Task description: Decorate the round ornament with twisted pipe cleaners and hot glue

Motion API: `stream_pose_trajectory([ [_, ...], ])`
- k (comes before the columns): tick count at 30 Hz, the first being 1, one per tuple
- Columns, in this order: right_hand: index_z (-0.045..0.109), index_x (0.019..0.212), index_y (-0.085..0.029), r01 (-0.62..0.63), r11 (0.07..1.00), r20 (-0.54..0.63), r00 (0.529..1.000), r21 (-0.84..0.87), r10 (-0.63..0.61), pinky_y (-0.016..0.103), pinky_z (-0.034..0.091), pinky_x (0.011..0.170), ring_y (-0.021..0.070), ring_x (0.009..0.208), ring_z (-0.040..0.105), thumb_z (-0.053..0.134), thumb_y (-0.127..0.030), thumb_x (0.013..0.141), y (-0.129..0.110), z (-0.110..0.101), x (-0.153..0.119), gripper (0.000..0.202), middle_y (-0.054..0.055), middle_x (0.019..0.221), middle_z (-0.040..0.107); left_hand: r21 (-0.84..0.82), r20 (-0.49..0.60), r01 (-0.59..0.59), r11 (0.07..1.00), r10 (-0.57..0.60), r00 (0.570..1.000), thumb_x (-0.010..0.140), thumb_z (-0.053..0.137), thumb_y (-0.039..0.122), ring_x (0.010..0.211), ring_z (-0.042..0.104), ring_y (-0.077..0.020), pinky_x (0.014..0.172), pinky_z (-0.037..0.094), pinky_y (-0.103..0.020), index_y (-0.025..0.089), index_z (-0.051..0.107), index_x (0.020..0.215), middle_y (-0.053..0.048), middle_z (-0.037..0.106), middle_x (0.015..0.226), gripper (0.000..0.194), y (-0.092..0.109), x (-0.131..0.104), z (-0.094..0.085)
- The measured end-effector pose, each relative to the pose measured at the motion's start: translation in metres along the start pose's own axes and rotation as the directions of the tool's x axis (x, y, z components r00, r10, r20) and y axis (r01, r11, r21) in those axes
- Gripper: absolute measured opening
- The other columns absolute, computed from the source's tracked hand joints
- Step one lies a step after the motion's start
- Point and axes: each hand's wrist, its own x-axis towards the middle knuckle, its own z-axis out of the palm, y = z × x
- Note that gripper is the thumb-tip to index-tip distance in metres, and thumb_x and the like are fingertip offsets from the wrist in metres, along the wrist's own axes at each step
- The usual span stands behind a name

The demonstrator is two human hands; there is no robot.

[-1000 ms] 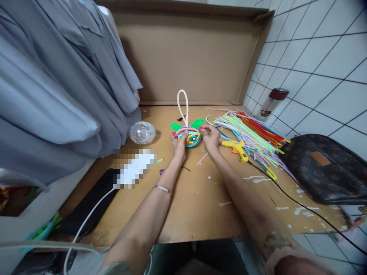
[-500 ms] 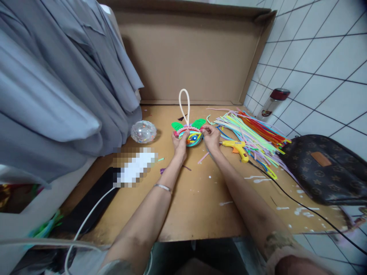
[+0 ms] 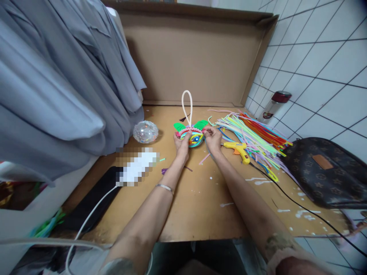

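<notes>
A colorful craft ornament (image 3: 196, 139) has two green leaf shapes on top, a pink and red band, and a blue and yellow eye-like pattern. A tall white loop (image 3: 187, 105) rises from its top. My left hand (image 3: 182, 146) grips the ornament's left side, thumb on its front. At its right edge my right hand (image 3: 212, 138) pinches beside a small pink-red part, with fingertips together. A thin blue-grey strand hangs by the right hand. The yellow glue gun (image 3: 238, 150) lies just right of that hand.
Pipe cleaners (image 3: 255, 135) lie at right, near a dark bag (image 3: 327, 172) and a bottle (image 3: 273, 106). A clear ball (image 3: 145, 132) sits at left, beyond a black object (image 3: 91, 200). Cardboard (image 3: 192, 57) stands behind; grey cloth (image 3: 65, 88) hangs left.
The whole view has shifted slightly, so things appear a little further right. Both hands keep their hold on the ornament, with hardly any change in their fingers.
</notes>
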Motion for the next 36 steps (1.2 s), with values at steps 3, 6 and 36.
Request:
stream_pose_trajectory([
  [3,0.066,0.073,-0.022,0.004,1.0,-0.004,1.0,-0.002,-0.004,0.033,0.054,0.07,0.0206,0.07,0.066,0.058,-0.025,0.07,-0.0014,-0.0005,-0.0008,0.009,0.002,0.071,0.072,-0.008,-0.017,0.002,1.0,-0.002,1.0,0.056,0.091,0.038,0.093,0.071,-0.021,0.089,0.057,-0.037,0.021,0.057,0.108,-0.004,0.07,0.1,0.064,-0.0003,-0.0006,0.001],
  [6,0.066,0.072,-0.022,0.005,1.0,0.001,1.0,-0.012,-0.004,0.032,0.054,0.07,0.0203,0.07,0.066,0.058,-0.024,0.07,-0.0024,-0.0009,-0.001,0.008,0.002,0.071,0.072,-0.005,-0.02,-0.004,1.0,0.004,1.0,0.056,0.091,0.038,0.094,0.071,-0.0213,0.09,0.056,-0.038,0.021,0.057,0.109,-0.004,0.07,0.099,0.065,-0.0009,-0.001,0.0019],
  [36,0.066,0.072,-0.022,0.007,1.0,-0.014,1.0,-0.004,-0.007,0.031,0.055,0.07,0.0195,0.069,0.067,0.058,-0.025,0.07,0.0018,0.0004,0.0003,0.009,0.001,0.071,0.073,0.015,-0.011,-0.036,0.999,0.036,0.999,0.054,0.092,0.043,0.08,0.068,-0.0154,0.083,0.055,-0.033,0.02,0.059,0.102,0.0,0.07,0.09,0.063,-0.0051,0.0009,0.0005],
])
